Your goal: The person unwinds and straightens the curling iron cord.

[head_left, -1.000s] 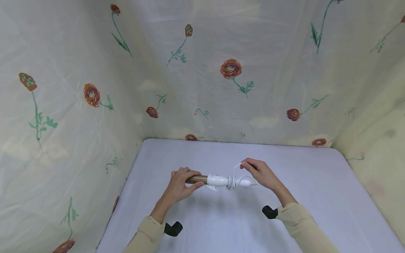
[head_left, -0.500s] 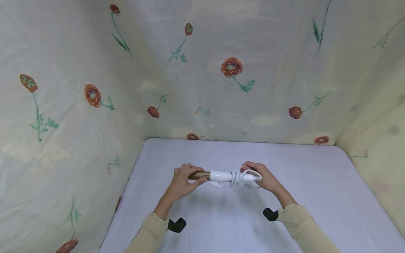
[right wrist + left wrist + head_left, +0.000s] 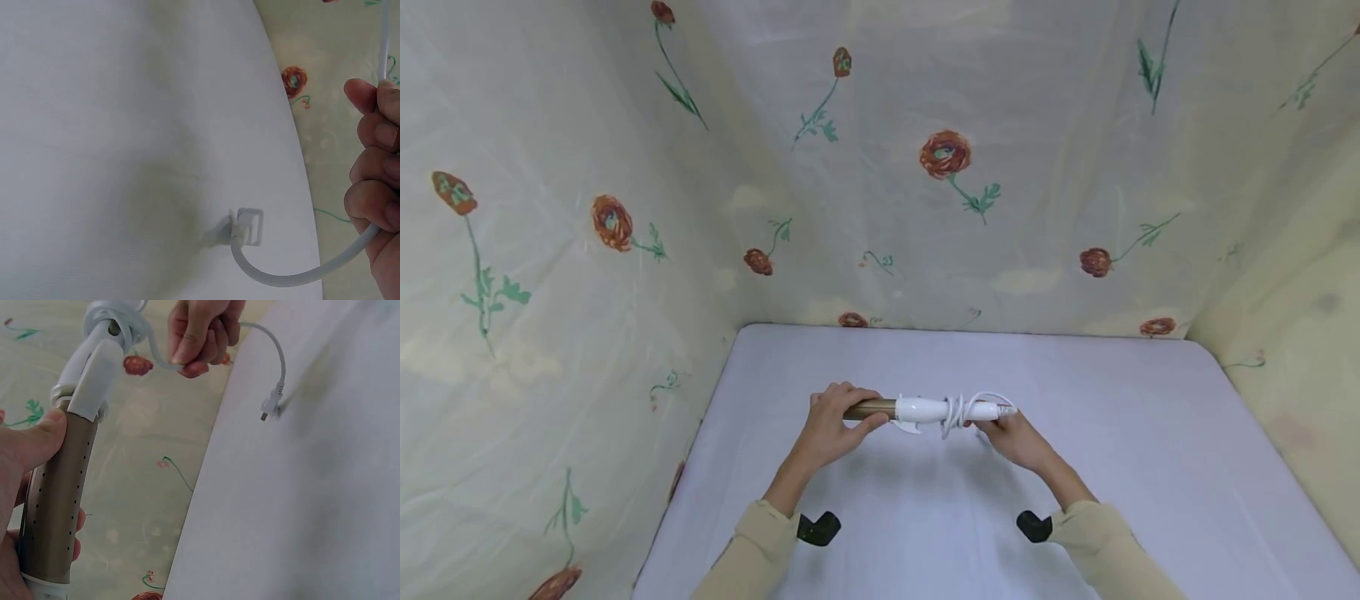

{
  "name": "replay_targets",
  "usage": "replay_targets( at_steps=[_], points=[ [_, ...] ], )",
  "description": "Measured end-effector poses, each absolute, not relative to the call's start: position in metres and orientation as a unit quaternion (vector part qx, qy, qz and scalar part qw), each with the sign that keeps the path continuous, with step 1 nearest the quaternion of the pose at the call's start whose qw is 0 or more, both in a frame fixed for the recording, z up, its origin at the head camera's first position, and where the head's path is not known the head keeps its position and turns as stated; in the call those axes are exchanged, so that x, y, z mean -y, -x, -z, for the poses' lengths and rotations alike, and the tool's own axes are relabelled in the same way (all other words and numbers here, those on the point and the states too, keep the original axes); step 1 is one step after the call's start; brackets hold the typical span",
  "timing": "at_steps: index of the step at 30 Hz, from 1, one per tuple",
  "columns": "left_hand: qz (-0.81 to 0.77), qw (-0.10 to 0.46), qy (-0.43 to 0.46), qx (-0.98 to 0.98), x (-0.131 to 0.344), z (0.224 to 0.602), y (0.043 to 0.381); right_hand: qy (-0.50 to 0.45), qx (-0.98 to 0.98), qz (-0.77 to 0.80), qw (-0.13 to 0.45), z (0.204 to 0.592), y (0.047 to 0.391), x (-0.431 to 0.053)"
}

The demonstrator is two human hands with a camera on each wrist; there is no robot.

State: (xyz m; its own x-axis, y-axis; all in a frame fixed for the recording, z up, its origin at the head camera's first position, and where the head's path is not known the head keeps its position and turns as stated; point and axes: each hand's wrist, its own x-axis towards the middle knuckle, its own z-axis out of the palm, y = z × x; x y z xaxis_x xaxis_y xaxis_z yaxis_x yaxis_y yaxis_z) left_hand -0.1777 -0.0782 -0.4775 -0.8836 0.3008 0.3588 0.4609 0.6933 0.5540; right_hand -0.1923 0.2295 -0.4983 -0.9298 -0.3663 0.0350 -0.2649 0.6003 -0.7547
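A curling iron (image 3: 921,409) with a white handle and a brown-gold barrel is held level above the table. My left hand (image 3: 833,425) grips its barrel (image 3: 59,494), thumb on one side and fingers behind. Loops of white power cord (image 3: 953,414) are wound round the handle. Beneath the handle's far end, my right hand (image 3: 1018,437) holds the cord, pinching it between thumb and forefinger with the other fingers curled, as the right wrist view shows. The cord's free end hangs out of that hand, with a white plug (image 3: 250,226) on its tip.
Below the hands lies a table (image 3: 925,533) with a pale, smooth cover. Cream cloth with a flower print (image 3: 1037,167) hangs behind it and along both sides. A black wrist mount (image 3: 820,528) sticks out at the left sleeve, another (image 3: 1033,527) at the right.
My right hand has gone from above the handle's far end, round it and down to below it, drawing the cord along. My left hand keeps its grip on the barrel, slightly higher.
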Motion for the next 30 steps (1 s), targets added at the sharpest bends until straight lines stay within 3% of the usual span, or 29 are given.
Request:
replay_targets(
  at_steps=[7, 25, 30],
  points=[
    [0.335, 0.131, 0.204, 0.911, 0.076, 0.477, 0.185, 0.189, -0.900, 0.387, 0.058, 0.504, 0.189, -0.230],
    [0.294, 0.166, 0.194, 0.921, 0.076, 0.491, 0.179, 0.220, -0.879, 0.403, 0.130, 0.530, 0.155, -0.216],
    [0.278, 0.158, 0.200, 0.926, 0.075, 0.493, 0.179, 0.223, -0.866, 0.429, 0.126, 0.535, 0.145, -0.213]
  ],
)
